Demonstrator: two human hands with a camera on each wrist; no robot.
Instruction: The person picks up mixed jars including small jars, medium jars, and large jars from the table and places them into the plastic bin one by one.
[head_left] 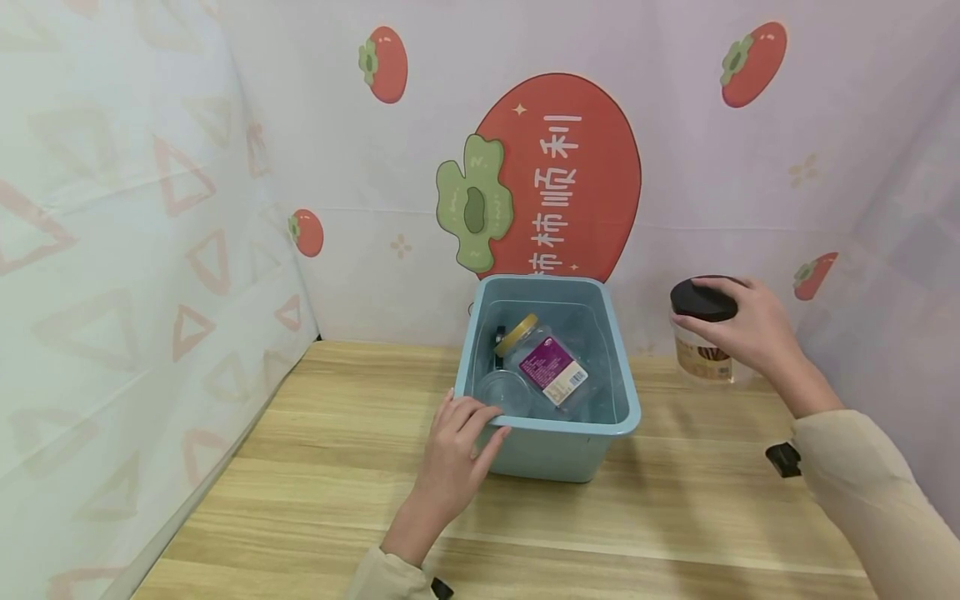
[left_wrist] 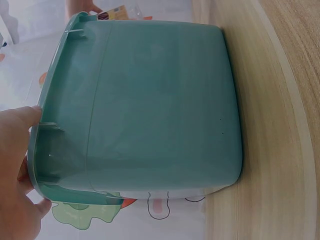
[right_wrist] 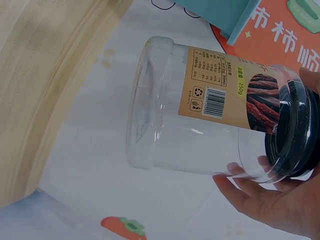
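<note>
A clear plastic jar (right_wrist: 165, 115) with a black lid (head_left: 701, 302) and a tan label hangs in the air right of the bin; my right hand (head_left: 753, 325) grips it by the lid from above. In the right wrist view the jar looks see-through, with nothing inside. My left hand (head_left: 457, 450) holds the near left rim of the blue plastic bin (head_left: 555, 454), fingers over the edge and thumb along the front. Inside the bin lies another clear jar with a yellow lid (head_left: 517, 335) and a purple label (head_left: 551, 367). A round clear container (head_left: 504, 392) sits beside it.
The bin stands on a wood-grain table (head_left: 330, 467) near its back edge. Behind it hangs a white cloth (head_left: 360, 275) printed with red persimmons, and another patterned cloth (head_left: 135, 333) hangs along the left side. A small black object (head_left: 500, 346) lies in the bin.
</note>
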